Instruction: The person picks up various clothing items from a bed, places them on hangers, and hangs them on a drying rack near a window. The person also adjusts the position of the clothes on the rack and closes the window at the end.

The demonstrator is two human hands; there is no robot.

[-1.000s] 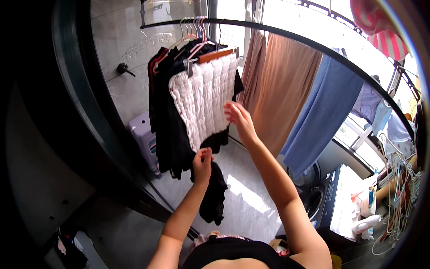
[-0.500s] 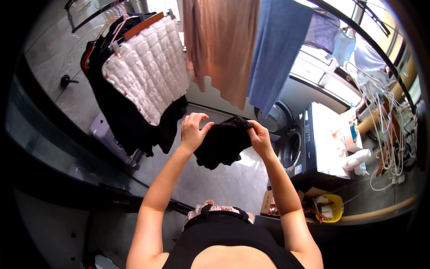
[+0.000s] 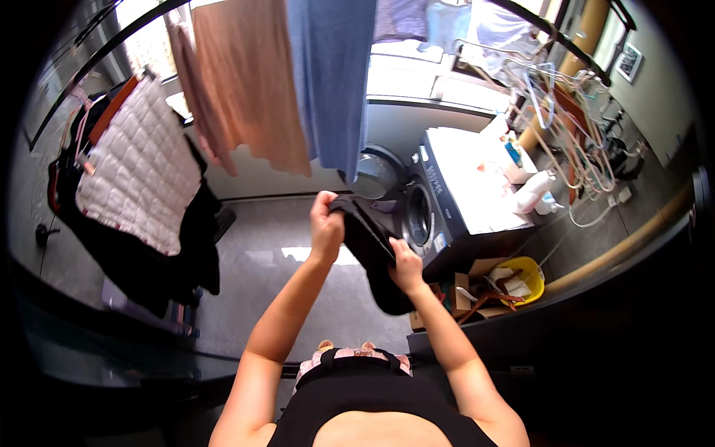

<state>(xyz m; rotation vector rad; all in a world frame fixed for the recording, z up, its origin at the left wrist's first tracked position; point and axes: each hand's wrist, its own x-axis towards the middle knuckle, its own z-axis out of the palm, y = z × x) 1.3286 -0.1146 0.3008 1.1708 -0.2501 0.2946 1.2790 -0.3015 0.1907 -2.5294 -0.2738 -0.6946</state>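
A black garment (image 3: pixel 369 249), its exact kind unclear, hangs stretched between my two hands above the floor. My left hand (image 3: pixel 325 226) grips its upper left end with the fingers curled round the cloth. Lower down on its right edge, my right hand (image 3: pixel 406 264) pinches the fabric, thumb on top. The garment slants down to the right, with a rounded lower end below my right hand. Just beyond it stands a dark front-loading washing machine (image 3: pixel 439 201) with its round door (image 3: pixel 378 175) swung open.
Brown (image 3: pixel 246 82) and blue cloths (image 3: pixel 331 82) hang overhead in front. A white quilted pad (image 3: pixel 141 167) and dark clothes hang at left. Bottles (image 3: pixel 533 191) stand on the washer. Wire hangers (image 3: pixel 573 127) cluster at right, above a yellow basket (image 3: pixel 532 281) and cardboard boxes.
My view has turned right. My left hand, open beside the garment before, has closed on it. The bunched garment is now drawn out long, and my right hand holds it lower down.
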